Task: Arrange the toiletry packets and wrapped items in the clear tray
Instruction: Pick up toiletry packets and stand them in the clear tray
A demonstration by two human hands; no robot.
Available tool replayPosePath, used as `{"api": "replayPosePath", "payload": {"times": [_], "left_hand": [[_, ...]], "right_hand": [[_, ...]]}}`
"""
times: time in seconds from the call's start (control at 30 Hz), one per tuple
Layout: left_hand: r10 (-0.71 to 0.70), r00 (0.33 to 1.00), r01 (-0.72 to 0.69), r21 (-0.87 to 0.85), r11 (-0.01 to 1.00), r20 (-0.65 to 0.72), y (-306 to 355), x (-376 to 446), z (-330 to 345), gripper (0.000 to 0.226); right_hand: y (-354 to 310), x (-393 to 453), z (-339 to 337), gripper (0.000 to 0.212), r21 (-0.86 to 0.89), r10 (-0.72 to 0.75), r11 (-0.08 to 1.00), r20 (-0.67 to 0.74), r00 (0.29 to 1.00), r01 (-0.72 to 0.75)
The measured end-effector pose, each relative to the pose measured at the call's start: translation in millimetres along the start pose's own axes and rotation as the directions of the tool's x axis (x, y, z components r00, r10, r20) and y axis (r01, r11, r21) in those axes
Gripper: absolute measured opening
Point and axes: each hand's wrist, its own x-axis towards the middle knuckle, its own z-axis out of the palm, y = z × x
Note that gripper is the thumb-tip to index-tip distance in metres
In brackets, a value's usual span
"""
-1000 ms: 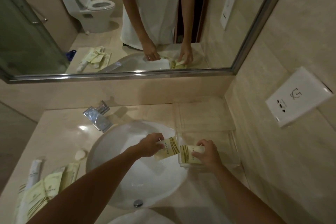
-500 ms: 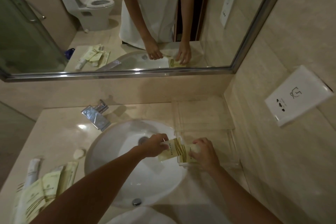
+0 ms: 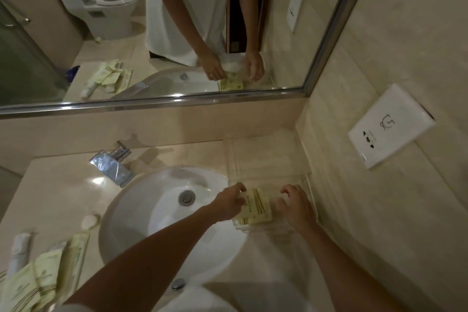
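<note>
Right of the sink (image 3: 141,213), I see the clear tray (image 3: 307,185), and its see-through walls are hard to make out. My left hand (image 3: 229,204) pinches the left edge of a yellow packet (image 3: 257,206) lying in the tray's near end. My right hand (image 3: 295,206) hovers just beside it, fingers curled and spread, holding nothing. More packets (image 3: 38,278) lie left of the sink, blurred and cut off.

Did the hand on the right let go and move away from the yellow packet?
Yes. The right hand has come off the yellow packet and shifted right, toward the tray's wall-side edge, fingers open. The left hand touches the packet's left edge.
</note>
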Motion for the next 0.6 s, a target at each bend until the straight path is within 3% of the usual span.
{"api": "replayPosePath", "payload": {"times": [0.37,0.6], "left_hand": [[0.093,0.996,-0.094,0.212,0.973,0.013,10,19,33,0.029],[0.134,0.989,-0.101,0.396,0.913,-0.058,-1,21,36,0.030]], "right_hand": [[11,16,-8,0.011,-0.025,0.062,0.998,-0.016,0.998,-0.062],[14,19,-3,0.011,-0.032,0.065,0.997,0.022,0.998,-0.064]]}}
